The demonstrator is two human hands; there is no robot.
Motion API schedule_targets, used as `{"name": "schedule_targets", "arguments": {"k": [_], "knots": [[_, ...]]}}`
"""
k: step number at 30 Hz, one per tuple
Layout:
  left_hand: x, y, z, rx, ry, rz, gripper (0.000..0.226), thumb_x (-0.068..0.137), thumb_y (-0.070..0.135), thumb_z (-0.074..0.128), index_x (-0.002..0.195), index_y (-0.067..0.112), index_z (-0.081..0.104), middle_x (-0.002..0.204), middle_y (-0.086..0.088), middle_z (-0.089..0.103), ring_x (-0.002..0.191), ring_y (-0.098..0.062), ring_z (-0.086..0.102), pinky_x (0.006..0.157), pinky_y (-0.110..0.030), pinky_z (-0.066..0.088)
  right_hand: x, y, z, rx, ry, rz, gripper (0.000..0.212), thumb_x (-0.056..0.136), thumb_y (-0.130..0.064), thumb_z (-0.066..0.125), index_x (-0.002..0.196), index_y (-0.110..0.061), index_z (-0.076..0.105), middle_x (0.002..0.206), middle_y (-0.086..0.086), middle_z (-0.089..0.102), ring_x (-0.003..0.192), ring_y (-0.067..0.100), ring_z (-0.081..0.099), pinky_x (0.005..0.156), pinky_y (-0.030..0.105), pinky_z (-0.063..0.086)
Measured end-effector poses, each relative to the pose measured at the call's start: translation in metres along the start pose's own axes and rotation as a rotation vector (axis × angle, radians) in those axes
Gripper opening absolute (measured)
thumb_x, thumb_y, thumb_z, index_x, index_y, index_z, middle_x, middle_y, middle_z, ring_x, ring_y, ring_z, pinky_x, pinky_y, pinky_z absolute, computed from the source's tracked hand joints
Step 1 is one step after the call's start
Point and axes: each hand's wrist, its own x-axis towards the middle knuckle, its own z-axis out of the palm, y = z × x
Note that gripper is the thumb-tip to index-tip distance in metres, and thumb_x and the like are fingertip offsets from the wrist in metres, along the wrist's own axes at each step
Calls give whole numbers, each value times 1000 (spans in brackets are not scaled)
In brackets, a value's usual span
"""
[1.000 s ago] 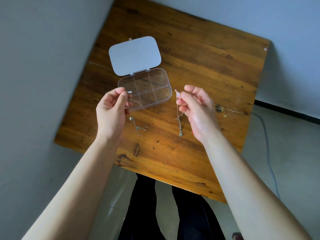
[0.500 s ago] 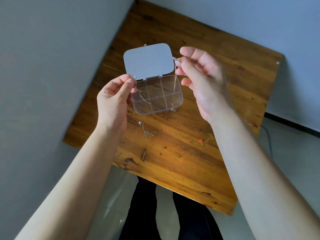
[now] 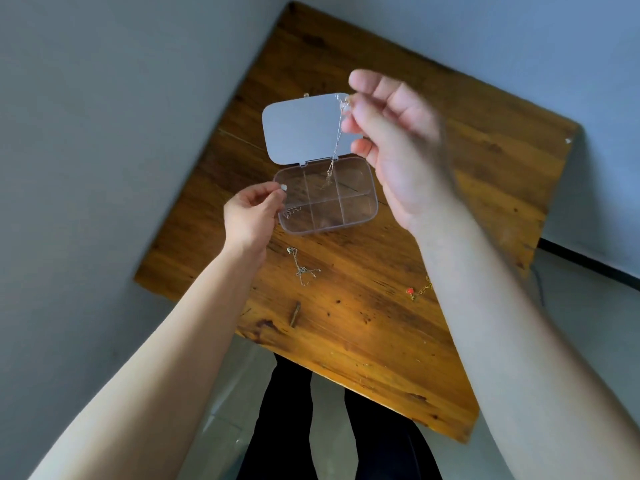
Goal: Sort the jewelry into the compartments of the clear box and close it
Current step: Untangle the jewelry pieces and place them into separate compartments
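The clear box (image 3: 360, 221) lies open on the wooden table, its lid (image 3: 298, 129) flat behind it. My right hand (image 3: 391, 133) is raised above the box, pinching the top of a thin chain (image 3: 335, 150) that hangs down into a back compartment. My left hand (image 3: 251, 211) is at the box's left edge, pinching a small pale pendant (image 3: 284, 187); its chain (image 3: 291, 212) trails into the front-left compartment. A silver chain (image 3: 302, 268) lies on the table in front of the box. A gold chain with a red bead (image 3: 415, 291) lies beside my right forearm.
The small wooden table (image 3: 363, 323) stands against grey walls on the left and behind. Its near edge is just in front of my legs (image 3: 311, 427). A dark cable (image 3: 588, 261) runs along the floor at the right.
Both hands moved from in front of the box to over it. The right hand rose with its chain to above the back compartments; the left lowered its chain into the front-left compartment.
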Motion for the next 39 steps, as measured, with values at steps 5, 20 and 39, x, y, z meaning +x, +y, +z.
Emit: {"name": "schedule_targets", "arguments": {"k": [5, 20, 39], "knots": [[5, -16, 3, 171, -14, 1, 10, 86, 13, 73, 95, 17, 74, 84, -1, 73, 68, -7, 63, 60, -17, 48, 7, 8, 5, -36, -19, -17, 18, 97, -13, 61, 110, -22, 69, 96, -8, 72, 91, 10, 66, 74, 23, 52], [8, -39, -10, 368, -42, 28, 8, 88, 16, 71, 95, 20, 74, 91, 3, 74, 82, -16, 69, 79, -36, 60, 68, 134, 11, -640, -9, 153, 14, 97, -22, 62, 108, -28, 69, 103, -12, 72, 93, 8, 71, 82, 28, 60], [-18, -72, -49, 851, -83, 191, 41, 91, -3, 45, 124, 13, 65, 136, -5, 59, 125, -25, 53, 108, -35, 40, -73, 190, -9, -1083, -355, -43, 31, 92, -28, 71, 121, -16, 68, 109, 1, 59, 83, 18, 63, 63, 26, 50]]}}
